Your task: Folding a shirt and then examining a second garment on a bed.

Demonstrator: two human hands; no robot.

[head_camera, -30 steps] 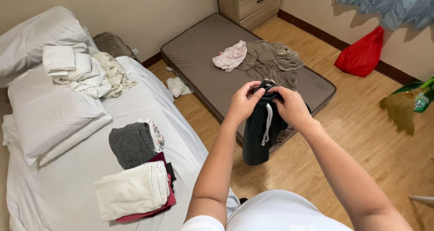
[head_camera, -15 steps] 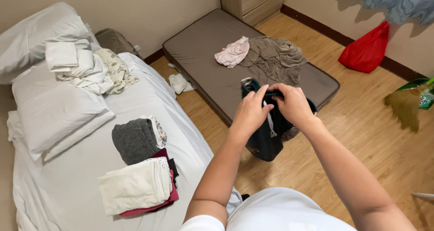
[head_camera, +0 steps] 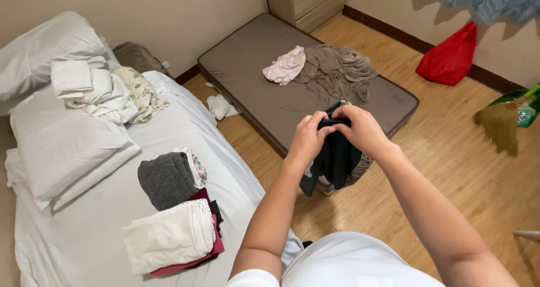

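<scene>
Folded clothes (head_camera: 171,231) on white bed (head_camera: 84,236), brown mattress (head_camera: 253,68), red bag (head_camera: 450,56)

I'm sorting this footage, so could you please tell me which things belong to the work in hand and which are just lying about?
In hand: dark garment, held by left hand and right hand; folded piles on the bed.

Lying about: red bag, broom, drawers, pillows.

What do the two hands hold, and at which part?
Both the left hand and right hand grip the dark fabric garment at its bunched top edge; the rest hangs below.
</scene>
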